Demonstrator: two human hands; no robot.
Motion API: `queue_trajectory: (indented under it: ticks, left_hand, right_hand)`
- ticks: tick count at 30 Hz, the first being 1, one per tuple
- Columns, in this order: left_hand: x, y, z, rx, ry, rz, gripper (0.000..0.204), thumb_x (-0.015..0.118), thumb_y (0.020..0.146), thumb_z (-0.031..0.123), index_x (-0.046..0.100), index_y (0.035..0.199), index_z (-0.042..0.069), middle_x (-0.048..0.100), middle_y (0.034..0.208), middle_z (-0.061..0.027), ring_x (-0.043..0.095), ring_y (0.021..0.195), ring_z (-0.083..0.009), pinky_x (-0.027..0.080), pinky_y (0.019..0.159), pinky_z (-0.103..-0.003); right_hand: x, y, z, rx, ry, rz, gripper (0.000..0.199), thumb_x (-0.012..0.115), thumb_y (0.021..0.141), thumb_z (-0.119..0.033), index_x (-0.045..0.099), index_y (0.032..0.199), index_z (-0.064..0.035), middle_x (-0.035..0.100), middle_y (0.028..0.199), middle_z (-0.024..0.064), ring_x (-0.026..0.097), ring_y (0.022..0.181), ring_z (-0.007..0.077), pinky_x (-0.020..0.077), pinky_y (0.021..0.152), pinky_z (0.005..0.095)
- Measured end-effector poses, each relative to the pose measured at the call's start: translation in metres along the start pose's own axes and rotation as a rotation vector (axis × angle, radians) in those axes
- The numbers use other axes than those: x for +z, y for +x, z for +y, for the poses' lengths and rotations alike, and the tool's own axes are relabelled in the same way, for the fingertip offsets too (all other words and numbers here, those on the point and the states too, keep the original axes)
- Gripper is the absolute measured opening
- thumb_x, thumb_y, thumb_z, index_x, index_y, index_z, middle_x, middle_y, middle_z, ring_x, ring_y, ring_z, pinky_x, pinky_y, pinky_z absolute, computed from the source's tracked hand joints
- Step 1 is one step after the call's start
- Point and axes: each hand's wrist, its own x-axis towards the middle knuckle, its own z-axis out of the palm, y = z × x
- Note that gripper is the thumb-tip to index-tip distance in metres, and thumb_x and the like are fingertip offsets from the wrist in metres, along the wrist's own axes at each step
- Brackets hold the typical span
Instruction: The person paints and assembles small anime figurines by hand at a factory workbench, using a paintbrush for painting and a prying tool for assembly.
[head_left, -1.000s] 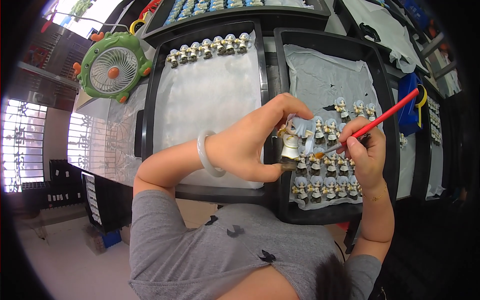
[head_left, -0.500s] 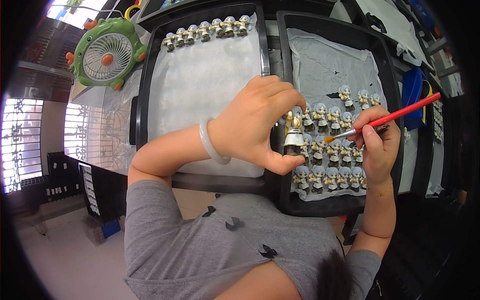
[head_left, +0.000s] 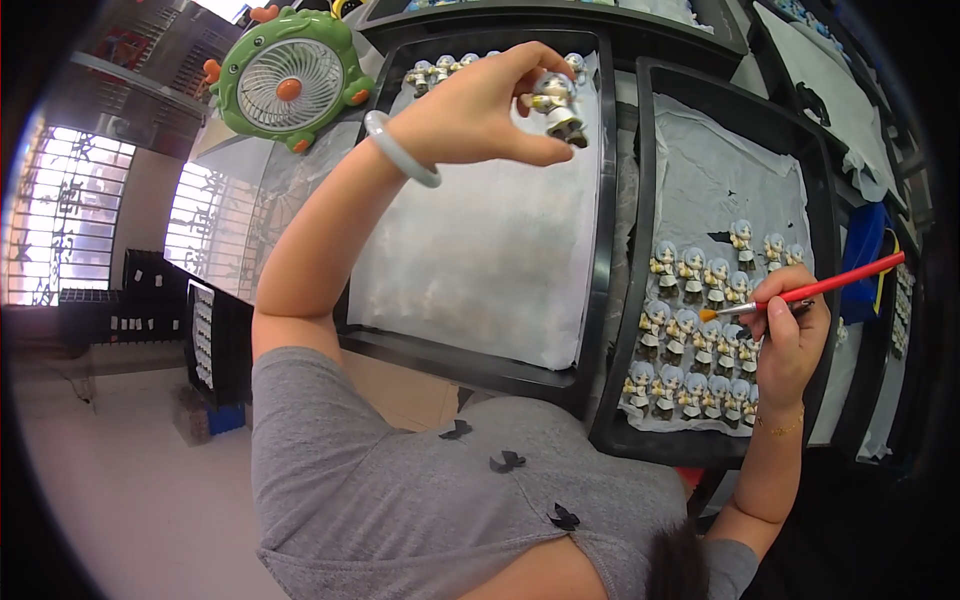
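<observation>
My left hand (head_left: 490, 110) grips a small figurine (head_left: 558, 112) with pale blue hair, a white outfit and dark feet, between thumb and fingers. It is held over the upper right of the left tray (head_left: 603, 240), just below a row of like figurines (head_left: 443, 68), part of which my hand hides. My right hand (head_left: 792, 335) holds a brush (head_left: 830, 285) with a red handle and an orange-brown tip. That tip is over several rows of matching figurines (head_left: 690, 335) in the right tray (head_left: 655, 440). Something thin and dark also shows between the right fingers, too small to name.
A green animal-shaped fan (head_left: 290, 85) stands left of the left tray. White sheeting (head_left: 470, 270) lines that tray, and wrinkled sheeting (head_left: 725, 160) lines the right one. A blue bin (head_left: 862, 270) stands beyond the right tray. Another black tray (head_left: 640, 25) lies at the far side.
My left hand has carried the figurine from beside the right tray up and left, over the left tray's far end. My right hand stays over the right tray with the brush. The view has shifted.
</observation>
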Motion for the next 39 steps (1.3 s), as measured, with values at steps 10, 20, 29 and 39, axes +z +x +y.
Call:
queue_trajectory:
  ticks: [10, 20, 29, 39]
  left_hand:
    - [0.04, -0.042, 0.073, 0.343, -0.014, -0.04, 0.063, 0.063, 0.053, 0.052, 0.052, 0.09, 0.003, 0.049, 0.073, -0.0066, 0.045, 0.063, -0.023, 0.032, 0.062, -0.03]
    - [0.061, -0.047, 0.078, 0.338, 0.038, 0.045, 0.069, 0.071, 0.045, 0.061, 0.053, 0.083, 0.006, 0.045, 0.059, 0.0003, 0.039, 0.049, -0.0158, 0.027, 0.058, -0.028]
    - [0.073, -0.048, 0.075, 0.289, 0.194, 0.123, 0.07, 0.07, 0.042, 0.069, 0.051, 0.068, 0.006, 0.035, 0.045, 0.0015, 0.031, 0.038, -0.0155, 0.023, 0.049, -0.029]
    - [0.074, -0.05, 0.074, 0.324, 0.292, 0.167, 0.071, 0.067, 0.044, 0.071, 0.048, 0.061, 0.005, 0.032, 0.042, 0.0006, 0.03, 0.035, -0.0158, 0.022, 0.046, -0.028]
  right_hand:
    - [-0.008, 0.029, 0.037, 0.369, -0.386, -0.175, 0.013, 0.046, 0.082, -0.011, 0.05, 0.083, 0.0012, 0.052, 0.069, 0.0069, 0.049, 0.055, 0.0124, 0.0378, 0.052, 0.0256]
    - [0.029, -0.002, 0.0, -0.132, -0.39, -0.186, 0.018, 0.054, 0.08, -0.003, 0.052, 0.098, -0.003, 0.049, 0.065, 0.0097, 0.048, 0.052, 0.0227, 0.0375, 0.05, 0.0293]
    - [0.04, -0.014, -0.015, -0.415, -0.804, -0.246, 0.034, 0.062, 0.067, -0.003, 0.061, 0.1, -0.0061, 0.048, 0.06, 0.0047, 0.047, 0.046, 0.0197, 0.0365, 0.041, 0.03]
    - [0.048, -0.016, -0.012, -0.426, -0.932, -0.271, 0.037, 0.059, 0.066, -0.004, 0.061, 0.103, -0.0046, 0.046, 0.06, 0.0025, 0.046, 0.045, 0.0155, 0.0362, 0.04, 0.028]
